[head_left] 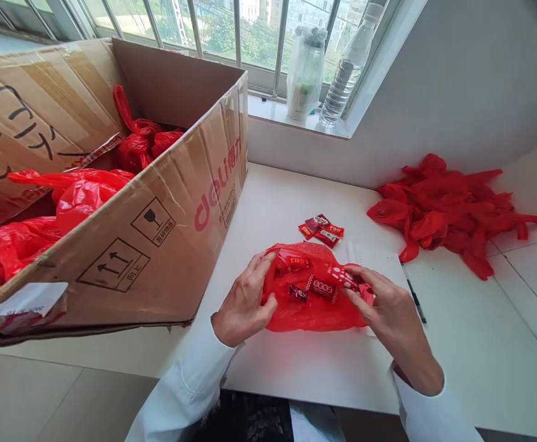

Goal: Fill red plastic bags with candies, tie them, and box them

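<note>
A red plastic bag [291,316] lies opened on the white table in front of me. Small wrapped snack packets show inside it, among them a dark red one [322,287] and a smaller dark one [297,293]. My left hand [247,301] grips the bag's left rim between thumb and fingers. At the bag's right side, my right hand [385,301] pinches a red packet with white spots [342,276] over the opening. Just beyond the bag, several small red sachets [322,230] rest in a loose cluster.
At left stands a large open cardboard box [189,245] with several filled, red plastic bags [93,196] inside. A heap of red bags [452,212] lies at right. White paper [388,261] and a black pen [415,294] are nearby. A water bottle [346,77] stands on the windowsill.
</note>
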{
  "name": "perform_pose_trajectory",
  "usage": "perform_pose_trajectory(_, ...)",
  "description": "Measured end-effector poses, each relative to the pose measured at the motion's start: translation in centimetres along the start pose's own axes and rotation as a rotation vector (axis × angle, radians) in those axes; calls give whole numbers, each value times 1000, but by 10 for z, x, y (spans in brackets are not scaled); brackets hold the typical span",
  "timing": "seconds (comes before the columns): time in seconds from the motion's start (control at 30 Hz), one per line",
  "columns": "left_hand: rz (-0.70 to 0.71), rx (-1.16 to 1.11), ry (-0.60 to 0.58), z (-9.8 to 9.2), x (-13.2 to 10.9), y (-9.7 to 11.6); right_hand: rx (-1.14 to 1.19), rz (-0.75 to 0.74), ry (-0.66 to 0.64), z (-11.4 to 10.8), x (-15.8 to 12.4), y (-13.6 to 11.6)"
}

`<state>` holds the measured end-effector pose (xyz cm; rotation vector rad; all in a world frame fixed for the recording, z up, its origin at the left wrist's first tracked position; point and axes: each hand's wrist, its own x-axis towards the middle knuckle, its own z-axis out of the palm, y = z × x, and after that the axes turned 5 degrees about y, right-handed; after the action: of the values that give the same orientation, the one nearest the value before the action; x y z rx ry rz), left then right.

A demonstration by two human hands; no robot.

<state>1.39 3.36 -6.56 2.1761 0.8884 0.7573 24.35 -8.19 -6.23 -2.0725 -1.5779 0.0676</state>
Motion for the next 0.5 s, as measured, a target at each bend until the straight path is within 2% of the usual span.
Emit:
perform_pose_trajectory(0.17,1,23,-7,-1,0,1,-24,28,-16,-8,-1,5)
perform_pose_trajectory(0.4,-13,105,-35,-21,-2,4,15,-45,-186,7,0,-16)
perform_pose_trajectory(0.5,-23,141,-46,-24,-4,5,49,-75,-248,16,4,-28)
